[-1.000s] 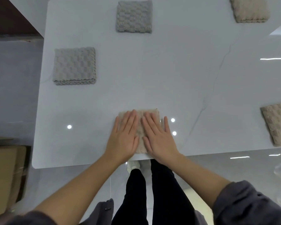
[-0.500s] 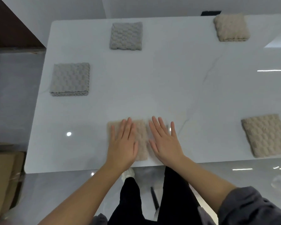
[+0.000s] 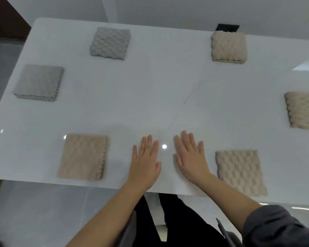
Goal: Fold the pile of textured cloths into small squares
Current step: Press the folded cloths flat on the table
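Several folded textured cloths lie spread over a white table (image 3: 150, 90). A beige folded square (image 3: 83, 156) sits near the front edge, left of my hands. Another beige square (image 3: 240, 172) lies at the front right, close to my right wrist. Two grey squares lie at the left (image 3: 38, 82) and back left (image 3: 110, 43). Two more beige squares lie at the back right (image 3: 228, 47) and far right (image 3: 303, 110). My left hand (image 3: 144, 161) and my right hand (image 3: 191, 157) are flat with straight fingers on the bare tabletop between the two front cloths, holding nothing.
The table's front edge runs just under my wrists. Grey floor and my dark trousers (image 3: 168, 220) show below it. A dark object (image 3: 227, 27) stands behind the back right cloth.
My hands have left the beige folded cloth and moved right onto bare table. The view has shifted right, and that cloth now lies to their left.
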Demonstrator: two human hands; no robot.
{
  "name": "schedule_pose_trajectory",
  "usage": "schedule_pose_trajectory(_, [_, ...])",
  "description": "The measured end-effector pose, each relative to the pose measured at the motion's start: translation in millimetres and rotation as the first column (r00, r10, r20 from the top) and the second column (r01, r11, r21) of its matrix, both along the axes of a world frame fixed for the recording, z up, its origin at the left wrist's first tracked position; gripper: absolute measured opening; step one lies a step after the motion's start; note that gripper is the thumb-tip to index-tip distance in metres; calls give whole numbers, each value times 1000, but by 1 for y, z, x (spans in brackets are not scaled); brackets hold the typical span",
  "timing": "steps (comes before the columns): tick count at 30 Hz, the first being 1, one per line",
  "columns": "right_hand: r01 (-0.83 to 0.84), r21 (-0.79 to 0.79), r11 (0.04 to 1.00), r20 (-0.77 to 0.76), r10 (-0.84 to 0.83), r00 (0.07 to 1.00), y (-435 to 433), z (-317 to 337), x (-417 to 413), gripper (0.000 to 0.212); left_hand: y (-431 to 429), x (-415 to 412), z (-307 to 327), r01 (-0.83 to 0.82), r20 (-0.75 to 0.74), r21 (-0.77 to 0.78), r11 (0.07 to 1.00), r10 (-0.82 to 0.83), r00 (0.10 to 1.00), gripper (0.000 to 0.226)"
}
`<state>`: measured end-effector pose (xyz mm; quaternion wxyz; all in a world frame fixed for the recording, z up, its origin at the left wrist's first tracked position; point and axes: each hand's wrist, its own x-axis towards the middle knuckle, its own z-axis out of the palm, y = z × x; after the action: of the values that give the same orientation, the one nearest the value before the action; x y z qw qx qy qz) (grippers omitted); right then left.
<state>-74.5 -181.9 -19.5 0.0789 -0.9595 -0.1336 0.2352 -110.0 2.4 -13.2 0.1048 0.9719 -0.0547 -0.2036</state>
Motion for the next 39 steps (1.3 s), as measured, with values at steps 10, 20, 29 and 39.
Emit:
schedule_pose_trajectory(10, [-20,-60,998,-3,20,1000,-26,-11,6,66,-27,14,-9,91,-69,32,995,-88,994,70])
schedule_pose_trajectory(20, [-42,-28,999,-59,40,997,-29,-7,10,72,-26,23,-16,157,-101,93,983,-147,984,74])
schedule_pose_trajectory(29, [-171,65,983,-113,177,978,-51,9,21,59,-61,21,-5,-26,-101,133,991,39,994,71])
schedule_pose_trajectory(39, [-207,173,963,63,199,978,-199,25,1,59,-204,-37,-12,-294,-42,-56,954,292,955,76])
